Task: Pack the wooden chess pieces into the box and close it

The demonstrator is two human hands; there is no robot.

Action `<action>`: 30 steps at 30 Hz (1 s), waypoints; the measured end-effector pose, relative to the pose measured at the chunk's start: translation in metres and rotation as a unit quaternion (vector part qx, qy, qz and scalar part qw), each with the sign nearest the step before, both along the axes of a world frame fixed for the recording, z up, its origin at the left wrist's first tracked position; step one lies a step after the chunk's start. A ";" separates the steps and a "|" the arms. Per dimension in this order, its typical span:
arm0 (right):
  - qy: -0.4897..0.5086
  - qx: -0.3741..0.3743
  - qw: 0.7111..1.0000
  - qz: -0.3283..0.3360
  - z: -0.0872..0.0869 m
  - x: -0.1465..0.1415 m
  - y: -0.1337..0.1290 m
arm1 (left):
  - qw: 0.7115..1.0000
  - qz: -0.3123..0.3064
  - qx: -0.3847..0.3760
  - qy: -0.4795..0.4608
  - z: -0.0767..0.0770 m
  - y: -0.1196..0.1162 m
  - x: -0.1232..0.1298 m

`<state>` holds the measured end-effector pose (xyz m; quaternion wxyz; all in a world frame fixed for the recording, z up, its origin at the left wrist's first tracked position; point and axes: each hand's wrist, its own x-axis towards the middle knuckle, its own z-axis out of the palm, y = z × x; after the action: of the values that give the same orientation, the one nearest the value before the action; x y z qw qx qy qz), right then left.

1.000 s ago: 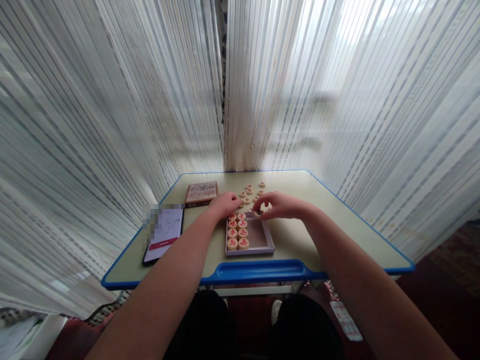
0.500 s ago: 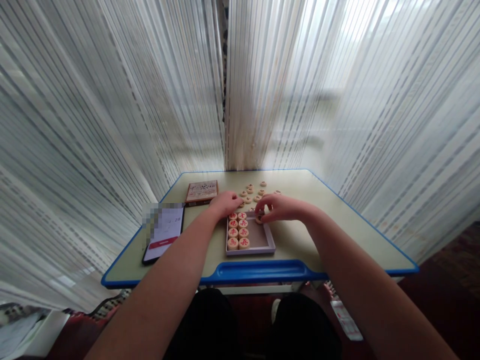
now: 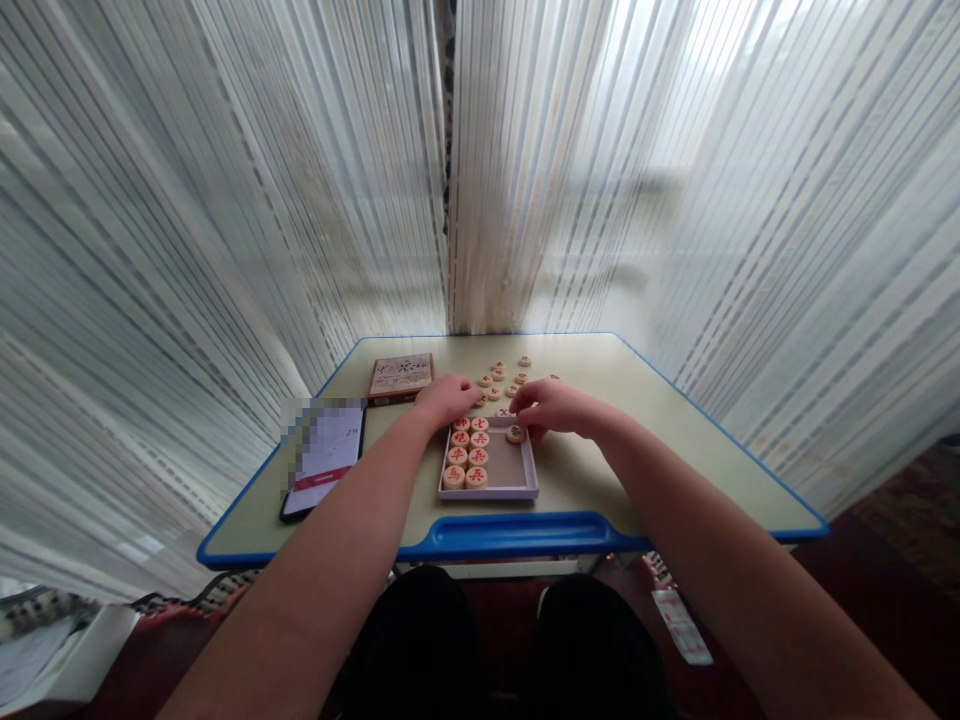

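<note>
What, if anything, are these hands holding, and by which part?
No hold can be made out: the right hand is beside the dark-marked disc in the open box, the left hand by a loose disc; contact is unclear.

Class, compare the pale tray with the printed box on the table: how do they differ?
The tray is open at the top, while the printed box shows a covered, patterned top.
The tray has pale, plain walls; the printed box has brown edges.
The tray holds round pieces; nothing rests on the printed box.
Both are four-sided and lie flat.
</note>
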<state>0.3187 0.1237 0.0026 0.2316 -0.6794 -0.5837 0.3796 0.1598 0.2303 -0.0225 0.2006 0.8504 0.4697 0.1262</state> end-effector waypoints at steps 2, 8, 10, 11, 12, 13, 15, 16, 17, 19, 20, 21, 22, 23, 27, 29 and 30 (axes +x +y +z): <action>-0.001 0.009 1.000 0.007 -0.002 -0.001 0.002 | 1.000 0.007 0.000 -0.010 -0.002 0.003 -0.001; -0.034 0.034 0.998 0.045 0.001 -0.002 0.001 | 0.995 0.027 -0.029 -0.096 -0.007 0.015 -0.002; -0.028 0.024 0.998 0.045 0.004 -0.003 -0.001 | 0.994 0.026 -0.032 -0.104 -0.008 0.016 -0.003; -0.025 0.020 0.998 0.044 0.005 -0.003 -0.002 | 0.994 0.024 -0.031 -0.104 -0.008 0.016 -0.003; -0.023 0.018 0.998 0.047 0.006 -0.003 -0.003 | 0.994 0.023 -0.031 -0.102 -0.008 0.016 -0.003; -0.023 0.017 0.998 0.052 0.007 -0.003 -0.004 | 0.994 0.023 -0.031 -0.101 -0.008 0.015 -0.003; -0.033 0.025 0.997 0.071 0.007 -0.004 -0.005 | 0.994 0.025 -0.034 -0.102 -0.008 0.016 -0.002; -0.047 0.036 0.995 0.084 0.007 -0.004 -0.006 | 0.994 0.025 -0.035 -0.103 -0.009 0.016 -0.002; -0.066 0.049 0.992 0.096 0.007 -0.004 -0.006 | 0.994 0.023 -0.036 -0.105 -0.009 0.016 -0.002; -0.112 0.081 0.983 0.122 0.007 -0.004 -0.006 | 0.993 0.019 -0.033 -0.108 -0.010 0.017 -0.002; -0.137 0.099 0.977 0.132 0.007 -0.004 -0.006 | 0.993 0.018 -0.031 -0.109 -0.010 0.016 -0.002; -0.159 0.115 0.970 0.140 0.006 -0.004 -0.005 | 0.993 0.017 -0.030 -0.109 -0.010 0.016 -0.002; -0.179 0.129 0.964 0.146 0.006 -0.004 -0.005 | 0.993 0.018 -0.030 -0.108 -0.009 0.016 -0.002; -0.197 0.140 0.959 0.150 0.006 -0.004 -0.005 | 0.994 0.018 -0.032 -0.107 -0.009 0.015 -0.002; -0.233 0.150 0.947 0.161 0.006 -0.007 -0.005 | 0.994 0.019 -0.039 -0.101 -0.009 0.015 -0.002; -0.243 0.154 0.944 0.163 0.007 -0.008 -0.006 | 0.994 0.018 -0.037 -0.099 -0.010 0.016 -0.002; -0.248 0.160 0.942 0.162 0.007 -0.008 -0.007 | 0.995 0.018 -0.033 -0.097 -0.010 0.016 -0.002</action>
<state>0.3104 0.1170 0.0097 0.1209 -0.6019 -0.7781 0.1330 0.1575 0.2462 -0.0323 0.2713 0.8186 0.4669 0.1958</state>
